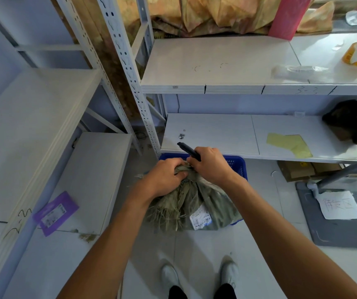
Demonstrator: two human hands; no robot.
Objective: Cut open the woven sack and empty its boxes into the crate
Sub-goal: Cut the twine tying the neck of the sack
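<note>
Cutting is under way: the sack (195, 199), at frame centre on the blue crate (236, 164), looks still bunched shut at its neck, with no boxes out yet. Left hand (165, 176) clamps the gathered neck. Right hand (210, 164), fisted around a black cutter (188, 151), presses beside it, both arms reaching down.

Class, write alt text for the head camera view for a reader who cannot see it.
Seen from above, a person's left hand bunches the top of a woven sack while the right hand works a black cutter at it. The sack sits on a blue crate on the floor, between white shelves.
</note>
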